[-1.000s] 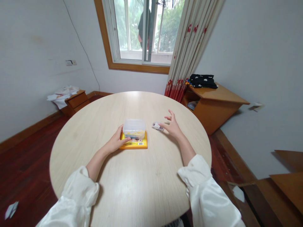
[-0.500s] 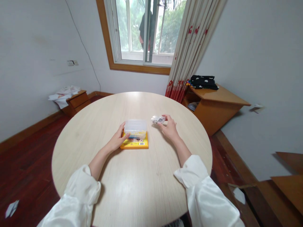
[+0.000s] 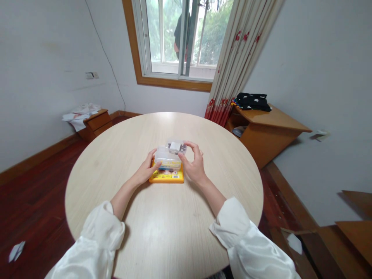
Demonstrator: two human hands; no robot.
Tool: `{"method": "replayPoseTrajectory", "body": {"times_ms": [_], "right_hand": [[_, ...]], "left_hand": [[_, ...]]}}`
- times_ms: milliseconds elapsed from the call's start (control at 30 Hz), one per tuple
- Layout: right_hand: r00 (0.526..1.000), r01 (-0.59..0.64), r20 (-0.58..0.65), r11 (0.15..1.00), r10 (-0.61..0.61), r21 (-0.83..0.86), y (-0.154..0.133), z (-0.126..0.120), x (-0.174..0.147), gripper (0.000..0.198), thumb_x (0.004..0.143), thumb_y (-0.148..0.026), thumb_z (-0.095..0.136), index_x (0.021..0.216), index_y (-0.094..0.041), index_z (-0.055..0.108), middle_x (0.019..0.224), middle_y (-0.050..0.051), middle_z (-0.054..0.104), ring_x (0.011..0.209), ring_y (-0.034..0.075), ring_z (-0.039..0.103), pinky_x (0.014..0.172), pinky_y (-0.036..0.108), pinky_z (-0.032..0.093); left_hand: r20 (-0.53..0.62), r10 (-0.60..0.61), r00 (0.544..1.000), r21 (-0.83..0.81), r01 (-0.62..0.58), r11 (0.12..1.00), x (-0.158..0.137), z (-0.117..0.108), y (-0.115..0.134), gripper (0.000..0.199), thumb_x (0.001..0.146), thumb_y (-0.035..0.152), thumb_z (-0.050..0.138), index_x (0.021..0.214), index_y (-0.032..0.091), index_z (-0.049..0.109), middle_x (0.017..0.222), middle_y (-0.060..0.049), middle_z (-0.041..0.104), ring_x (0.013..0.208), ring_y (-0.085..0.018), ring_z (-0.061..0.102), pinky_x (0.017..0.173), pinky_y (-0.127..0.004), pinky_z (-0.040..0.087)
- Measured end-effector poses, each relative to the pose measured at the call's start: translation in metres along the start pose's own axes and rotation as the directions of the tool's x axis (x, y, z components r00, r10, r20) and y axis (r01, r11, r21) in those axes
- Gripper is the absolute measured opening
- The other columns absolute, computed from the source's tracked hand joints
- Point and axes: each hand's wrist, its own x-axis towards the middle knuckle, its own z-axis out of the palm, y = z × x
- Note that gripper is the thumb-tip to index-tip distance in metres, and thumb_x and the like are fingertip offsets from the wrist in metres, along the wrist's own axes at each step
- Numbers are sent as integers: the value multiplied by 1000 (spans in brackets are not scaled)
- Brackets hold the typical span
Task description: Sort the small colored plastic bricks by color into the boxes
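Note:
A clear plastic box sits on top of a flat yellow-orange box with printing and a barcode. My left hand is closed on the near left side of the clear box, thumb along its front. Between the thumb and fingers of my right hand is a smaller clear plastic case with dark pieces and a white patch inside. The small case is at the back right of the clear box and overlaps it in view; whether they touch I cannot tell.
Both hands work over a round pale wooden table. A tilted wooden cabinet with folded black cloth stands at the right. Papers lie on a small drawer unit at the left. A curtain hangs beside the window.
My right hand has moved left with the small case, from beside the clear box to its back right edge. My left hand keeps its hold. The view has shifted slightly.

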Motion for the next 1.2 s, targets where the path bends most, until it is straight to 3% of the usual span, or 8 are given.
{"method": "replayPoseTrajectory", "body": {"times_ms": [167,767,967,1200], "right_hand": [[991,-18,131,999,24,-44,-2,2,-2,31,79,-38,59,106,-23,54,114,7,64,111,26,55,99,47,30],[973,-25,225,997,39,-67,-1,1,-2,33,82,-34,53,113,-23,52,120,7,60,116,25,52,103,49,29],[956,-69,289,995,47,67,6,3,-4,53,79,-37,58,128,-24,42,130,8,52,121,24,48,103,48,34],[938,-84,345,986,29,146,8,3,-4,56,82,-35,54,134,-23,35,137,10,46,125,22,46,106,44,34]], "left_hand": [[-9,3,1000,-31,-3,1000,1,0,-3,72,78,53,57,135,18,30,125,-12,54,117,-25,50,104,-44,35],[15,-28,1000,-26,28,999,-1,0,3,70,78,53,57,132,19,27,125,-13,53,114,-25,52,100,-42,38],[22,-12,1000,-21,12,1000,-2,-1,1,64,78,49,59,128,21,28,124,-12,53,113,-24,53,100,-44,38],[21,3,1000,-43,-2,999,-2,0,-1,66,77,46,61,128,21,28,122,-11,54,112,-23,53,100,-42,38]]}}
